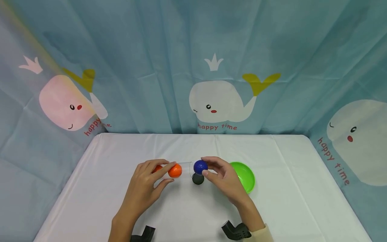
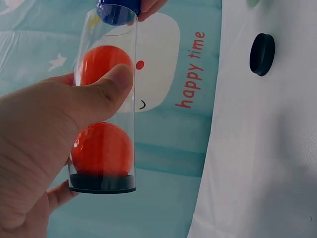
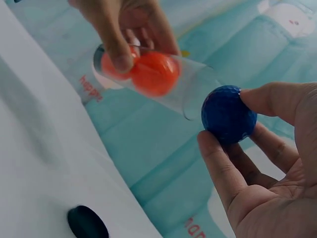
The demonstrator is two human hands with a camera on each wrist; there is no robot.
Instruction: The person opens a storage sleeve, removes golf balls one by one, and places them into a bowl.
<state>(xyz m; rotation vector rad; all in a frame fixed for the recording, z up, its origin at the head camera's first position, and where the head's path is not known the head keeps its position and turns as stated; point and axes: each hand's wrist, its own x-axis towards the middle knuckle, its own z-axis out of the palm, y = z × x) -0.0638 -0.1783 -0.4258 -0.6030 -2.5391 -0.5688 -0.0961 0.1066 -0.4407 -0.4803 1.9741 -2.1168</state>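
Observation:
My left hand (image 1: 144, 183) grips a clear tube (image 1: 186, 170) lying nearly level in the head view, its open mouth to the right. Two orange golf balls (image 2: 102, 151) (image 3: 157, 74) are inside it, and a black cap (image 2: 102, 183) closes its other end. Between thumb and fingertips, my right hand (image 1: 227, 181) pinches a blue golf ball (image 3: 229, 114) at the tube's mouth. Whether the ball touches the rim I cannot tell. A loose black lid (image 1: 198, 179) lies on the table below the blue ball.
A green plate (image 1: 247, 178) stands on the white-covered table (image 1: 290, 201), just beyond my right hand. Blue curtains (image 1: 169, 67) with whale prints hang behind and at both sides. Black wrist devices (image 1: 145, 234) show at the bottom edge.

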